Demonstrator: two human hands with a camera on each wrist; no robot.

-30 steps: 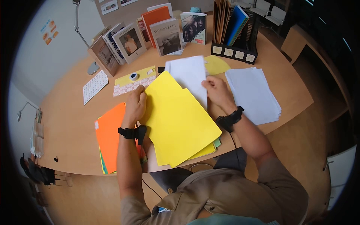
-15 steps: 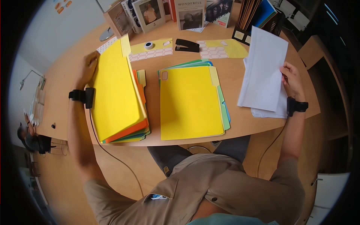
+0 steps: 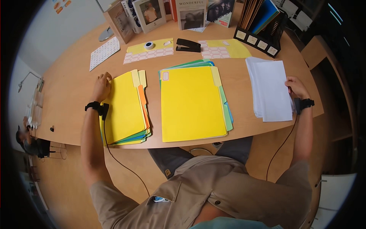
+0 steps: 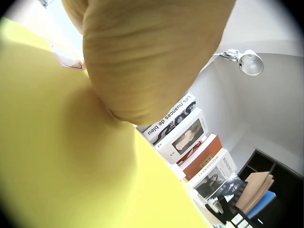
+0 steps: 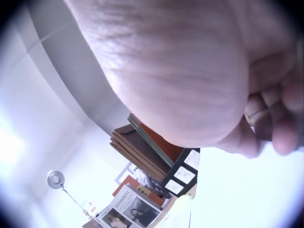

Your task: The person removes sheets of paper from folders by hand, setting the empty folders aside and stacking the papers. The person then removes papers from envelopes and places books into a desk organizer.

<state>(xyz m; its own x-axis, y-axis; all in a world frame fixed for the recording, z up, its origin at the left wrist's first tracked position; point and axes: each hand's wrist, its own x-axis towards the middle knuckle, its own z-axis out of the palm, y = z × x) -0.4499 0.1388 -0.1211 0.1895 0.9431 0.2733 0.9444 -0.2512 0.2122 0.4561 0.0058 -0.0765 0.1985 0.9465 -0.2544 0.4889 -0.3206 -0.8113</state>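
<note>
On the left stack of folders lies a yellow folder (image 3: 124,107), its upper left edge gripped by my left hand (image 3: 101,87). The left wrist view has its yellow surface (image 4: 57,156) close under the hand (image 4: 147,57), beside a red-edged label (image 4: 66,58); the fingertips are mostly hidden. Over the white paper pile at the right, my right hand (image 3: 298,87) pinches the right edge of the top white sheets (image 3: 271,91). Curled fingers of that hand (image 5: 180,71) show above white paper (image 5: 237,190) in the right wrist view. Another yellow folder (image 3: 192,105) tops the middle stack.
Behind the stacks are label sheets (image 3: 143,56), a white round item (image 3: 149,45) and a black stapler (image 3: 188,45). Upright books (image 3: 192,17) and a black organizer (image 3: 257,41) with folders stand at the back. A dotted sheet (image 3: 103,53) lies back left. Cables hang from both wrists.
My hands have moved apart. The yellow folder went left and down onto the left stack, the white sheets right and down onto the paper pile. The middle stack came into full view.
</note>
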